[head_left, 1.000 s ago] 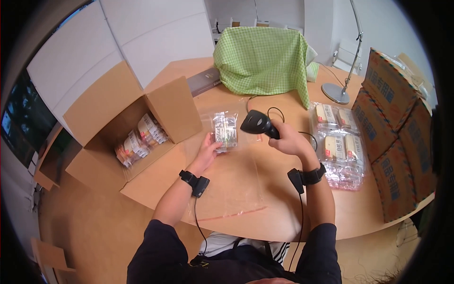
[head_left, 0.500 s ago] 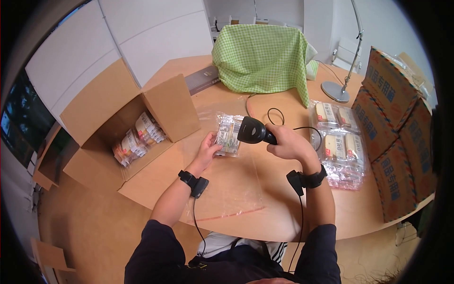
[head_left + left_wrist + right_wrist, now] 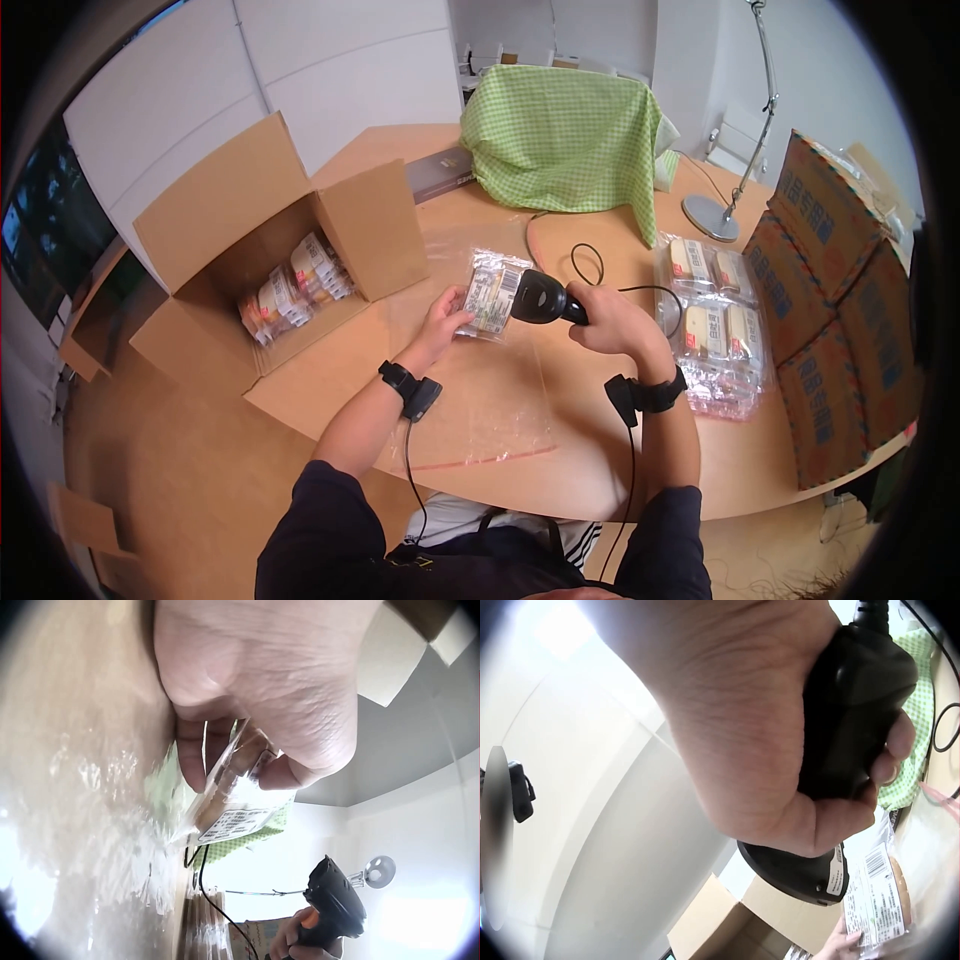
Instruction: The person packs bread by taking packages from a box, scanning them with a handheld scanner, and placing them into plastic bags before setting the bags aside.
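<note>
My left hand (image 3: 440, 325) pinches a clear-wrapped bread pack (image 3: 488, 295) by its left edge, thumb on the near side. In the head view the pack's printed label and barcode face up. The left wrist view shows the brown bread inside the wrapper (image 3: 238, 814), between thumb and fingers. My right hand (image 3: 620, 322) grips a black handheld barcode scanner (image 3: 540, 298) by its handle. The scanner's head overlaps the pack's right edge in the head view, beside the barcode. In the right wrist view, fingers curl round the scanner handle (image 3: 851, 712), with the labelled pack (image 3: 877, 896) beyond.
An open cardboard box (image 3: 370, 230) at the left holds several wrapped packs (image 3: 295, 285). A clear plastic bag (image 3: 490, 430) lies flat under my hands. More bread packs (image 3: 708, 330) sit at the right, beside stacked cartons (image 3: 815, 330). A green checked cloth (image 3: 560, 130) and lamp (image 3: 710, 217) stand behind.
The left hand has tilted the pack and brought it slightly right. The scanner has come down and its head has turned toward the barcode end. The head view has shifted a little.
</note>
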`<state>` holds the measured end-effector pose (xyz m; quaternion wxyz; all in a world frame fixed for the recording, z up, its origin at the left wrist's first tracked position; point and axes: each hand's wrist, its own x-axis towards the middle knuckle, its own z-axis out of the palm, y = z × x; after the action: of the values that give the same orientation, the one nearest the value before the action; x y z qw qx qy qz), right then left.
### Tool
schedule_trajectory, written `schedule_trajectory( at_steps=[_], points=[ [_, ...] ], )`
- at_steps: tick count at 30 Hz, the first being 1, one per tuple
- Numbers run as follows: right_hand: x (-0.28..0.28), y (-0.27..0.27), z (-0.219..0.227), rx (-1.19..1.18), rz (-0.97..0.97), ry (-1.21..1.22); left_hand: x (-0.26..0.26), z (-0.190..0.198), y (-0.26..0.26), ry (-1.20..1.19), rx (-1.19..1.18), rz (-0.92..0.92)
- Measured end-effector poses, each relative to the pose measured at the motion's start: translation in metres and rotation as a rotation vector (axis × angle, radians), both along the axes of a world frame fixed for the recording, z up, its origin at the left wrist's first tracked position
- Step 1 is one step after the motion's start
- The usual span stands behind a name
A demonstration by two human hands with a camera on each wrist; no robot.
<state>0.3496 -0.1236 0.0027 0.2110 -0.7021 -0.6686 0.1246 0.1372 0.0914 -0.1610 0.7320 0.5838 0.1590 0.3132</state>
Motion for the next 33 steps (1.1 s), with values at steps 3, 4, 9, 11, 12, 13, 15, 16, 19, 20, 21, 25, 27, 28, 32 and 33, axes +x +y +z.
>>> schedule_trajectory(
  at_steps=[3, 4, 9, 11, 12, 13, 15, 16, 19, 20, 21, 25, 27, 28, 32, 33],
  points=[
    [0.000, 0.001, -0.004, 0.044, -0.003, 0.031, 0.000, 0.007, -0.004, 0.005, -0.003, 0.005],
    [0.002, 0.002, -0.007, 0.040, 0.000, 0.029, -0.001, 0.008, -0.005, 0.004, -0.006, 0.003],
    [0.005, 0.008, -0.015, 0.109, -0.064, 0.107, 0.000, 0.007, -0.002, 0.008, -0.040, 0.037],
    [0.013, 0.017, -0.028, 0.153, -0.084, 0.122, 0.001, 0.007, -0.001, 0.016, -0.078, 0.066],
    [0.019, 0.024, -0.038, 0.192, -0.102, 0.146, 0.002, 0.000, 0.004, -0.029, -0.130, 0.071],
    [0.026, 0.032, -0.052, 0.198, -0.099, 0.134, 0.003, -0.002, 0.007, -0.076, -0.182, 0.076],
    [0.042, 0.047, -0.083, 0.234, -0.135, 0.049, 0.004, 0.001, 0.006, -0.113, -0.226, 0.096],
    [0.042, 0.052, -0.090, 0.132, -0.188, 0.013, 0.003, 0.002, 0.005, -0.138, -0.273, 0.115],
    [0.039, 0.060, -0.106, 0.139, -0.207, -0.002, 0.003, -0.003, 0.010, -0.153, -0.322, 0.113],
    [0.037, 0.063, -0.108, 0.133, -0.211, -0.047, 0.002, -0.002, 0.008, -0.160, -0.318, 0.119],
    [0.037, 0.063, -0.108, 0.138, -0.204, -0.052, 0.002, -0.001, 0.007, -0.163, -0.308, 0.119],
    [0.038, 0.063, -0.118, 0.103, -0.113, -0.237, 0.001, 0.005, 0.002, -0.145, -0.294, 0.135],
    [0.040, 0.063, -0.124, 0.120, -0.102, -0.285, 0.002, 0.003, 0.004, -0.150, -0.296, 0.139],
    [0.041, 0.063, -0.126, 0.128, -0.109, -0.262, 0.002, 0.002, 0.004, -0.149, -0.298, 0.141],
    [0.043, 0.062, -0.127, 0.128, -0.111, -0.223, 0.001, 0.001, 0.003, -0.138, -0.285, 0.140],
    [0.044, 0.061, -0.129, 0.119, -0.107, -0.227, 0.001, 0.002, 0.004, -0.135, -0.284, 0.130]
  ],
)
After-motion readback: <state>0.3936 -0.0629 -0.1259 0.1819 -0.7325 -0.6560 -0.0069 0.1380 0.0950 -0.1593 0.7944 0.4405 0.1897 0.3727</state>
